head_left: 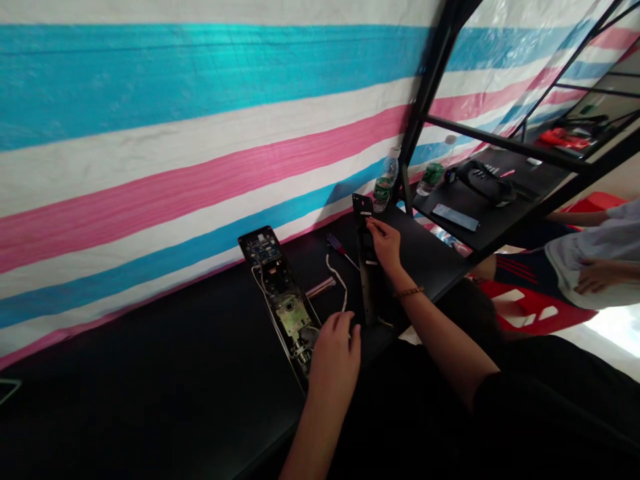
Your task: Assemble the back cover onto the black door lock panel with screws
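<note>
An open, long black housing [289,305], probably part of an electronic door lock, lies on the table with a blue circuit board, wires and a metal mechanism exposed. My left hand [336,350] is over its near end, thumb apart from loosely bent fingers. A white cable [341,278] runs behind those fingertips; whether they touch it cannot be made out. My right hand [385,243] is pinched at the upper part of a long black panel [367,293]. What sits between those fingertips is too small to name. Between housing and panel lies a screwdriver [337,245].
A pinkish, slim packet [321,287] lies beside the housing. A water bottle [384,183] stands behind the panel, near a black metal frame [425,100]. Past the frame, another table [530,193] holds a bottle and black gear. Another person [590,257] sits at right.
</note>
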Action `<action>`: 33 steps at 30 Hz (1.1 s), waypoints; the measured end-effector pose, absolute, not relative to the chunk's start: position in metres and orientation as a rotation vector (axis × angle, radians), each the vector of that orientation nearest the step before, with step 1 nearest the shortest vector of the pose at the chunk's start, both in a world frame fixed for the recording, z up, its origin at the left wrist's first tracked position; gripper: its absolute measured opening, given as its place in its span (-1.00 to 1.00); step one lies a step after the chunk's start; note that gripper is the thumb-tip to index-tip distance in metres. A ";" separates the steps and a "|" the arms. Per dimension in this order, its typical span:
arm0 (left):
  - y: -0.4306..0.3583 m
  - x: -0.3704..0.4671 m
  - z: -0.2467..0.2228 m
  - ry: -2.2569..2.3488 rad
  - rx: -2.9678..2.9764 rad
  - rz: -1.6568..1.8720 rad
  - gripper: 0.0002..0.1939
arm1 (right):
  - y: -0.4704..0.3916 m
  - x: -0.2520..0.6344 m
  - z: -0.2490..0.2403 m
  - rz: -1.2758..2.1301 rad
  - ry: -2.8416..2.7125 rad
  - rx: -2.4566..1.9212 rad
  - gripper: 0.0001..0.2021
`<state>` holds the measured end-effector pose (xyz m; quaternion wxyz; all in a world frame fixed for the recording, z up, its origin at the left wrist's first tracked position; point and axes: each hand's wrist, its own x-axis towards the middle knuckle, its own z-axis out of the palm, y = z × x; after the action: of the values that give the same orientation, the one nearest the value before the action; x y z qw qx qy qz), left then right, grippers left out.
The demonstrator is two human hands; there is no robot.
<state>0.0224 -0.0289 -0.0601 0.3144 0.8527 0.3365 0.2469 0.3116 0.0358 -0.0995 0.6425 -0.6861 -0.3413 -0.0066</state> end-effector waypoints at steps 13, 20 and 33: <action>-0.011 0.078 -0.065 1.165 2.528 0.169 -0.62 | 0.017 0.345 -0.123 0.006 -0.947 -1.834 -0.82; -0.018 0.055 -0.049 1.014 2.369 0.687 -0.64 | 0.014 0.337 -0.109 -0.009 -1.109 -1.902 -0.82; -0.088 0.004 -0.022 0.836 2.086 1.153 -0.61 | 0.035 0.198 -0.024 0.073 -2.105 -1.450 -0.80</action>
<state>0.0044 -0.0879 -0.0219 0.3031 0.7870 0.3155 0.4351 0.1981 0.0350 -0.0236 0.2883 -0.5429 -0.7883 0.0274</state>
